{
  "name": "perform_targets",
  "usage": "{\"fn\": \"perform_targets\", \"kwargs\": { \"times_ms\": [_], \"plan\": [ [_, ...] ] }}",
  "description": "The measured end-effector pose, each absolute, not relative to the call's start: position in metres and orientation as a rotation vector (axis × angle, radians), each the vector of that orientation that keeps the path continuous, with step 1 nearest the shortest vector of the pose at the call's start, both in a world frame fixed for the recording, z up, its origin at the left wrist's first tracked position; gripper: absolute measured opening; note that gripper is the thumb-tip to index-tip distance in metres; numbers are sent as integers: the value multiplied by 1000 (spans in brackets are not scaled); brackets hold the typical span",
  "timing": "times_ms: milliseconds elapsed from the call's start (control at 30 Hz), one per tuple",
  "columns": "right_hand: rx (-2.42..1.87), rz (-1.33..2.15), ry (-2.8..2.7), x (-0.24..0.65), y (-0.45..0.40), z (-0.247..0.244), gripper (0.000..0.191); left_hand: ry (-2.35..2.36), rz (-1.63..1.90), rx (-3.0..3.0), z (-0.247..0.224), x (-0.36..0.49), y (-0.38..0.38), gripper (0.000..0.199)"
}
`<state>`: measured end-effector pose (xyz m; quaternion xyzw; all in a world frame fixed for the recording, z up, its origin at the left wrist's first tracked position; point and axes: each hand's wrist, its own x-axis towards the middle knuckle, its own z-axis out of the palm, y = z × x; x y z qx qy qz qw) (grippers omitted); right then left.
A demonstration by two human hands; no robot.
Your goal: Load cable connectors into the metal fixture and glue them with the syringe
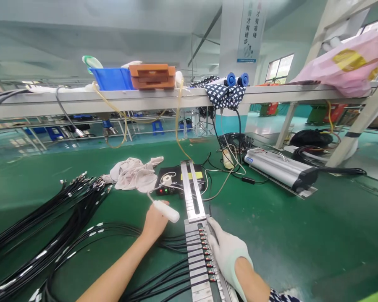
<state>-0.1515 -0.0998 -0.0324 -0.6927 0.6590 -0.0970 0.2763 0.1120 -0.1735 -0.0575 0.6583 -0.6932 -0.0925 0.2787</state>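
Note:
My bare left hand (156, 221) is closed around a white cylinder-shaped tool (167, 211) with a thin bent tip pointing away from me; some fingers are hidden. My right hand (227, 248), in a white glove, grips the right edge of a long slotted metal fixture (199, 272). Several black cables (173, 272) lie across the fixture side by side, their metal connector ends (208, 259) lined up close to my gloved fingers. Beyond them, a slotted metal plate (188, 199) extends from the fixture up onto a black control box (173, 176) with small red and green lights.
Bundles of black cables (66, 218) spread over the green table (271, 235) at left, by a crumpled pale cloth (135, 173). A silver machine (279, 167) stands at right, with loose wires nearby. Across the back, a raised shelf (189, 97) holds a blue bin (113, 79) and an orange box (153, 76).

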Motion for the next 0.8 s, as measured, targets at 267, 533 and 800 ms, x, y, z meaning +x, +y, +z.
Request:
{"fn": "perform_targets", "kwargs": {
  "times_ms": [267,533,800],
  "plan": [
    [-1812,-213,1746,-152,-100,-36,55,-1997,-144,1764,-47,84,-197,38],
    [-2110,-627,1781,-172,-179,-43,47,-1729,-508,2019,-37,66,-224,25],
    [-2433,-679,1645,-140,-291,-47,63,-1169,-1355,1789,-37,55,-231,39]
  ]
}}
